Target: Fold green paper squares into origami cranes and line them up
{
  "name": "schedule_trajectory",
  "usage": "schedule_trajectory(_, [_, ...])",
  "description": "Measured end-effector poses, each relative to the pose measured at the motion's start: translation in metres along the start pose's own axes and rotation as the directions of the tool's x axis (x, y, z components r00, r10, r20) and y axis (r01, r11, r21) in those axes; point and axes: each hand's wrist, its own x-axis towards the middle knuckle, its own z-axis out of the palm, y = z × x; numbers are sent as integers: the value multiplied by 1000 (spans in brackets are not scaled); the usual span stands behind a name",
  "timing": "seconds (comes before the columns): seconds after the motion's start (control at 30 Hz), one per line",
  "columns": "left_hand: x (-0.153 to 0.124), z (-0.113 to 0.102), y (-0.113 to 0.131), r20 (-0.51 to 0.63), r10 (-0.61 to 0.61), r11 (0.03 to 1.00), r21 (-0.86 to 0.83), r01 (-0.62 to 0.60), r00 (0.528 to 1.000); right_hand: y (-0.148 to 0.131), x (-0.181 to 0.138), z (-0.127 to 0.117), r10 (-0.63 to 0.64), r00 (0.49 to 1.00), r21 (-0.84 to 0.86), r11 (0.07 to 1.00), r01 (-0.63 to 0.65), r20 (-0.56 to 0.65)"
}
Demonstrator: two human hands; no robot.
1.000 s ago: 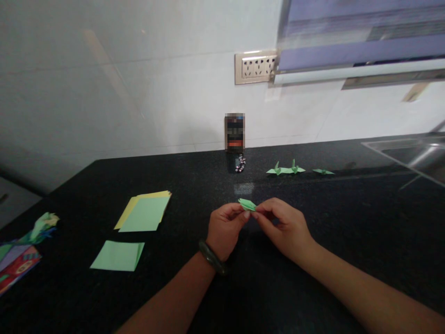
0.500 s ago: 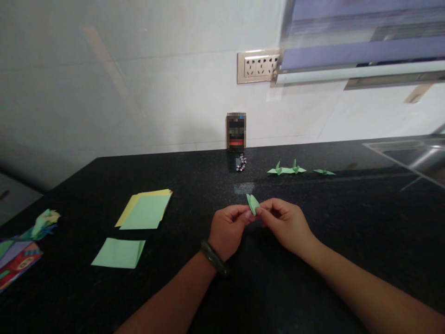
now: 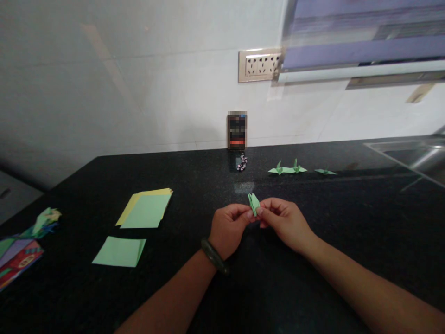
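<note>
black speckled stone countertop (image 3: pixel 347 222) fills the lower half of the view, under a white tiled wall (image 3: pixel 139 93). a blurred purple-and-grey panel (image 3: pixel 365 41) runs off the top right corner, and i cannot tell what it is. a steel sink (image 3: pixel 410 153) is cut off at the right edge. at the left edge, a heap of multicoloured printed papers (image 3: pixel 17 255) is partly out of view.

a stack of yellow and pale green paper squares (image 3: pixel 146 214) lies left of centre. a single folded pale green sheet (image 3: pixel 118 252) lies nearer, just apart from it.

the left hand (image 3: pixel 227 229) and right hand (image 3: pixel 287 225) meet at mid-counter, both forearms running out of the bottom edge.

a beige socket strip (image 3: pixel 260 66) sits on the wall. a dark upright phone (image 3: pixel 237 131) with a pixelated face leans below it. two pale green paper cranes (image 3: pixel 287 169) touch wing to wing at the back, and a third flat green crane (image 3: pixel 325 171) lies to their right. a dark bangle (image 3: pixel 212 256) circles the left wrist. a small string of beads (image 3: pixel 241 163) lies at the phone's foot.

the small folded green paper piece (image 3: pixel 253 203) is held just above the counter, pinched from either side by the thumb and forefinger of both hands. its lower end is hidden by the fingertips. its long axis stands near upright, leaning slightly left, with the pointed tip up and away from the person.
</note>
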Motion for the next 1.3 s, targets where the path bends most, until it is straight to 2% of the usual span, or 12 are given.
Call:
schedule_trajectory(0.5, [-1, -1, 4, -7, 8, 1000, 21, -8, 1000, 0, 0, -1, -20, 1000, -19, 1000, 20, 3])
schedule_trajectory(0.7, [-1, 3, 4, -30, -29, 999, 22, 30, 999, 4, -1, 1, -70, 998, -93, 993, 70, 9])
schedule_trajectory(0.87, [1, 2, 3, -20, -81, 995, -60, 80, 997, 8, -1, 0, -86, 996, -164, 983, 85, -1])
schedule_trajectory(0.93, [1, 1, 3, -33, -85, 996, -41, 84, 996, 8, -2, -1, -136, 990, -235, 964, 127, -22])
schedule_trajectory(1.07, [0, 1, 6, -120, -13, 990, 140, 30, 993, 5, -6, -1, -369, 929, -451, 824, 342, 31])
schedule_trajectory(1.13, [-2, 1, 8, -143, 69, 961, 274, -28, 987, 4, -8, -1, -451, 889, -511, 747, 426, 82])
schedule_trajectory(1.2, [-4, 0, 10, -118, 189, 900, 417, -124, 975, 4, -8, -1, -482, 871, -539, 710, 453, 97])
schedule_trajectory(1.3, [-5, -3, 11, -5, 350, 773, 566, -286, 937, 6, -7, -2, -472, 876, -543, 711, 447, 102])
